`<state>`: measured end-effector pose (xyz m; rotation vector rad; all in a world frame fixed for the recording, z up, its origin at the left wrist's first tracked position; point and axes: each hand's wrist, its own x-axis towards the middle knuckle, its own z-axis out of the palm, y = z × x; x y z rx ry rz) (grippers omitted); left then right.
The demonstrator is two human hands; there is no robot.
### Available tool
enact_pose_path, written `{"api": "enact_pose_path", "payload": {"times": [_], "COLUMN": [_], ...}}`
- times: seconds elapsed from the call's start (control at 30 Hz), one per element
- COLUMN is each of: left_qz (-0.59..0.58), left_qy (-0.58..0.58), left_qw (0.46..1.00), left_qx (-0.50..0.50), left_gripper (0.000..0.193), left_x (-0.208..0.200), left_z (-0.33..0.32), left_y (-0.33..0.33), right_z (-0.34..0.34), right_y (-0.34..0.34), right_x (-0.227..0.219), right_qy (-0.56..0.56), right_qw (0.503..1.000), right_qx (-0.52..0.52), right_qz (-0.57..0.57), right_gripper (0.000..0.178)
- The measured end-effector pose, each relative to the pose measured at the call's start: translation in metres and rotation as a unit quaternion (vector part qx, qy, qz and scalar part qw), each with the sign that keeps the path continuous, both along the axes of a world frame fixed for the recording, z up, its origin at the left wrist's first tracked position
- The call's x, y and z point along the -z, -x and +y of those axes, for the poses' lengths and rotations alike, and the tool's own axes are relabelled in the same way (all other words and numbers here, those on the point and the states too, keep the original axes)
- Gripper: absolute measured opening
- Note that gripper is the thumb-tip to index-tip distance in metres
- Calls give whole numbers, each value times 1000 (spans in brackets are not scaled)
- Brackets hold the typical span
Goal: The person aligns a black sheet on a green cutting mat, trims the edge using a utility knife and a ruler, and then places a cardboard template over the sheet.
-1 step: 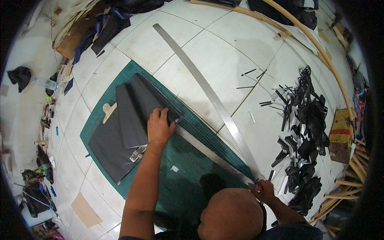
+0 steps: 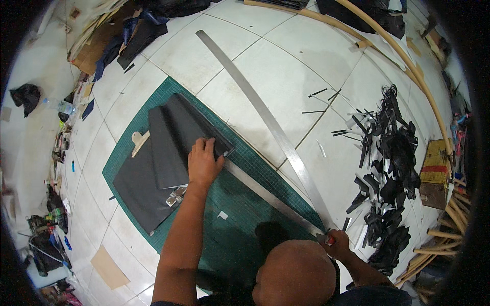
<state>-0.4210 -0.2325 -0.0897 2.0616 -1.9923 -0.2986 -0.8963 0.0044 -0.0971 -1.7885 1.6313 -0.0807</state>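
My left hand (image 2: 204, 166) lies palm down on the folded black sheet (image 2: 176, 137), fingers over its edge and thumb spread to the right. From beside that hand a steel ruler (image 2: 270, 195) runs toward my right hand (image 2: 341, 246); its far end is hidden at the sheet. My right hand is closed round a red-handled knife (image 2: 331, 239), with its grey blade at the ruler's near end. Two clips sit on the black material: a cream one (image 2: 138, 143) at the left and a shiny metal one (image 2: 176, 197) nearer me. Beneath everything lies a green cutting mat (image 2: 232, 214).
A longer steel ruler (image 2: 255, 99) lies across the white tiles, ending beside the mat's right corner. Black and white offcuts (image 2: 393, 153) are heaped at the right. Cardboard tubes (image 2: 441, 242) and a yellow box (image 2: 435, 158) stand beyond. A brown card (image 2: 109, 268) lies lower left.
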Motion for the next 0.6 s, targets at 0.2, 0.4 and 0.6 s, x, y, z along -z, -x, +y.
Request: {"api": "enact_pose_path", "payload": {"times": [0.2, 0.4, 0.6], "left_qz": [22, 143, 74], "left_qy": [-14, 6, -7], "left_qw": [1000, 990, 996], "left_qx": [2, -20, -39], "left_gripper": [60, 63, 77], "left_x": [-5, -4, 47], "left_z": [-1, -2, -4], "left_y": [-4, -4, -35], "right_z": [-20, -82, -202], "right_y": [-34, -139, -279], "right_x": [6, 33, 32], "right_qy": [-1, 20, 37], "right_qw": [1000, 993, 979], "right_qx": [-13, 26, 73], "right_qz": [15, -113, -184], "right_gripper": [35, 32, 30]}}
